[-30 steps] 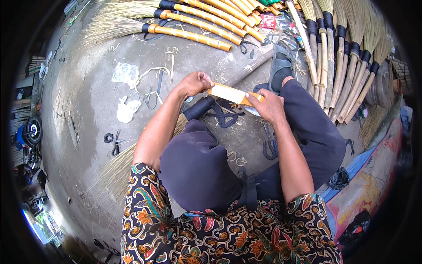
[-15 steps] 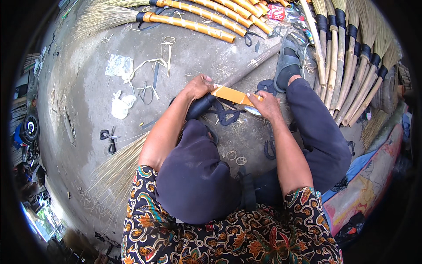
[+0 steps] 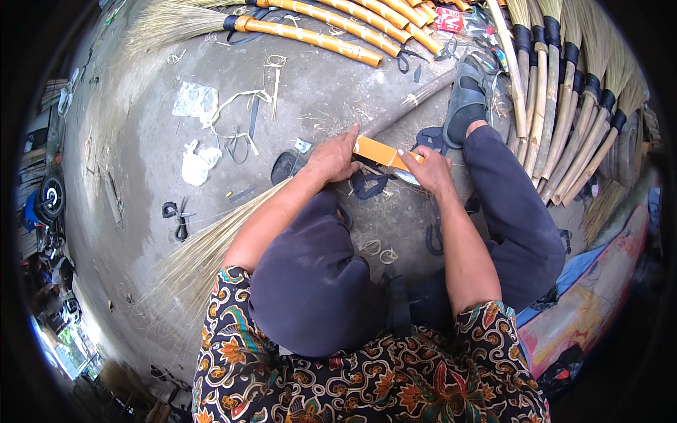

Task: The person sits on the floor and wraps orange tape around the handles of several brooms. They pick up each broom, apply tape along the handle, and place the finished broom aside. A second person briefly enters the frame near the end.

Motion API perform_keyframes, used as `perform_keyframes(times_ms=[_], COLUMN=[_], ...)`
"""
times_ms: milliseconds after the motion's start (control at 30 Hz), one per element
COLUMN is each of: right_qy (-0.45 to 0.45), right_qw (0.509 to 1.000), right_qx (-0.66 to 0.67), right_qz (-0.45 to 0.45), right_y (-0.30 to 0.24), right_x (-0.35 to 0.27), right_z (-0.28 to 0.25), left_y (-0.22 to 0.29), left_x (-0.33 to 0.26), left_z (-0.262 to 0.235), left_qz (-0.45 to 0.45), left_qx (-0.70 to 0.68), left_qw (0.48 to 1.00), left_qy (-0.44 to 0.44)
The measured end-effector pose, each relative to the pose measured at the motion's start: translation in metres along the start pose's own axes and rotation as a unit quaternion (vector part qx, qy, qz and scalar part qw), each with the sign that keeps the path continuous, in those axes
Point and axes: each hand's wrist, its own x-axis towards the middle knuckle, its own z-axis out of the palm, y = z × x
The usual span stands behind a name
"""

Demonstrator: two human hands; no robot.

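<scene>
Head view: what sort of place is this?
Likely a small broom-making workshop: brooms with orange handles lie at the top, more with bare, wood-coloured handles at right, and scissors on the grey floor.

2 bare forearms (image 3: 471, 247) angled inward; left hand (image 3: 334, 156) back-up, fingers (image 3: 350, 139) forward; right hand (image 3: 431, 171) pinching, thumb (image 3: 405, 155) uppermost.

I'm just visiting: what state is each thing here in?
Orange strip: stretched between both hands
Right hand: pinching one end of the strip
Left hand: at the other end, grip unclear
Scissors: lying open
White plastic bag: crumpled
Yellow-handled brooms: lying side by side
Pale-handled brooms: fanned out
</scene>
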Motion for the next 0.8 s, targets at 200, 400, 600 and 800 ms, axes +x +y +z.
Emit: perform_keyframes(times_ms=[200, 400, 600, 800], right_qy=[0.017, -0.003, 0.022, 0.026], right_qw=[1.000, 0.999, 0.998, 0.995], right_qx=[0.005, 0.043, 0.052, 0.073], right_qz=[-0.015, 0.006, -0.010, -0.054], right_y=[-0.003, -0.006, -0.011, -0.023], right_x=[-0.004, -0.005, -0.004, -0.003], right_z=[0.001, 0.001, 0.005, 0.007], left_y=[-0.016, -0.052, -0.008, -0.009], left_x=[0.025, 0.029, 0.000, -0.004], left_z=[0.008, 0.001, 0.009, -0.019], left_qz=[-0.122, -0.086, -0.105, -0.087], left_qx=[0.040, -0.404, -0.082, -0.119], left_qw=[0.988, 0.879, 0.991, 0.987], left_qy=[-0.080, -0.240, -0.021, -0.064])
